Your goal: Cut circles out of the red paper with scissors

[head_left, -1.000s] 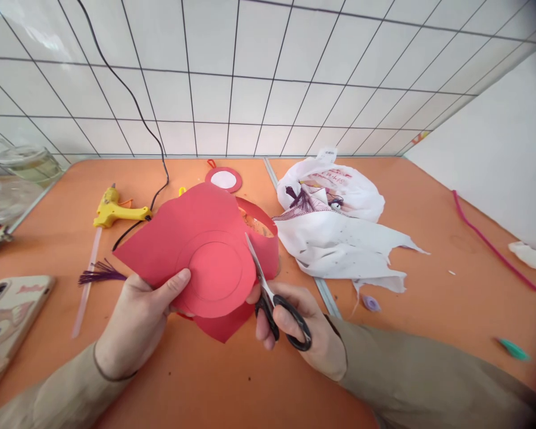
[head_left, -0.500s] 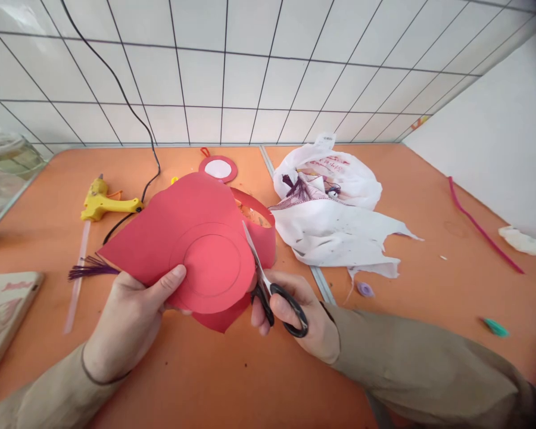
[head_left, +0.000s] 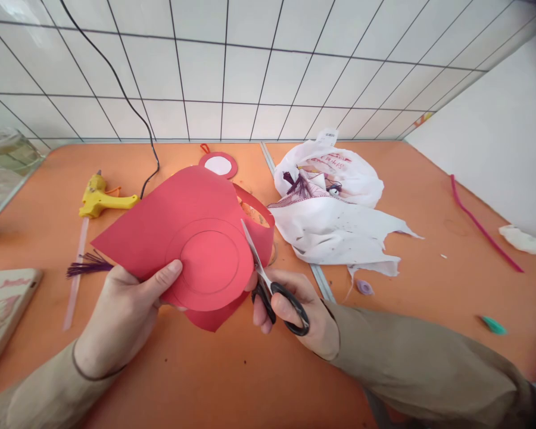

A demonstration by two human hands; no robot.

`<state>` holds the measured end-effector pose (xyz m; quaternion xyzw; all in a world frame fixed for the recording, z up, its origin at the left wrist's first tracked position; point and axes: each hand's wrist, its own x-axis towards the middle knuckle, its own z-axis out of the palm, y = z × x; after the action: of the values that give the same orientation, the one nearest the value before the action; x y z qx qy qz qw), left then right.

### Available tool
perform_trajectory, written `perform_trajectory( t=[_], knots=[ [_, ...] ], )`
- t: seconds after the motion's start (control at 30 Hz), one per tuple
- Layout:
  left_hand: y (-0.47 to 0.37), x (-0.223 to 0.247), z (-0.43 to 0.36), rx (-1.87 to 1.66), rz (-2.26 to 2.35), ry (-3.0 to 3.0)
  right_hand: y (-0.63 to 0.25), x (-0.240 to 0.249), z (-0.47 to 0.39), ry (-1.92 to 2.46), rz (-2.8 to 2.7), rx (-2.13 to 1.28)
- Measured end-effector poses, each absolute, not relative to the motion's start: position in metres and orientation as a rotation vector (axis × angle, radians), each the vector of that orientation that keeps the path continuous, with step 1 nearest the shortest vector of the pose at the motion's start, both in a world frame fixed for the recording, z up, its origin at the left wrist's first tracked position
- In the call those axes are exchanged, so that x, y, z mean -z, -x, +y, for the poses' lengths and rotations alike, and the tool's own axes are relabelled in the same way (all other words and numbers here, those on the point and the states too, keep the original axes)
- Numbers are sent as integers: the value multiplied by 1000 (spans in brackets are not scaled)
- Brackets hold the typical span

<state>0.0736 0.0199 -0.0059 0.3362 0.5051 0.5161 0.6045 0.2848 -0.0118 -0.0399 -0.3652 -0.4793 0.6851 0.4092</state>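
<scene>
My left hand pinches the lower left edge of a sheet of red paper, thumb on top. Two pencil-like circles, one inside the other, are drawn on the sheet, and its right side is cut to a curve. My right hand grips black-handled scissors, fingers through the loops. Their blades point up and away along the curved right edge of the sheet. A partly cut strip of the red paper curls off beyond the blades, and another red part hangs below the sheet.
A yellow glue gun with a clear glue stick lies left, near a purple tassel and a phone. Behind the sheet is a red ring with a white centre. A white plastic bag lies right, with a magenta pipe cleaner farther right.
My left hand and the red paper have shifted slightly to the left, with the paper turned a little. The scissors stay at the curved edge, nearly in the same place.
</scene>
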Motion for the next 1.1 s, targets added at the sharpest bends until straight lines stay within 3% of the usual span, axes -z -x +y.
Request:
perform_trajectory(
  t=[1.1],
  knots=[
    [-68, 6, 23, -1219, 1120, -757, -287, 42, -11, 871, -1279, -1727]
  ],
)
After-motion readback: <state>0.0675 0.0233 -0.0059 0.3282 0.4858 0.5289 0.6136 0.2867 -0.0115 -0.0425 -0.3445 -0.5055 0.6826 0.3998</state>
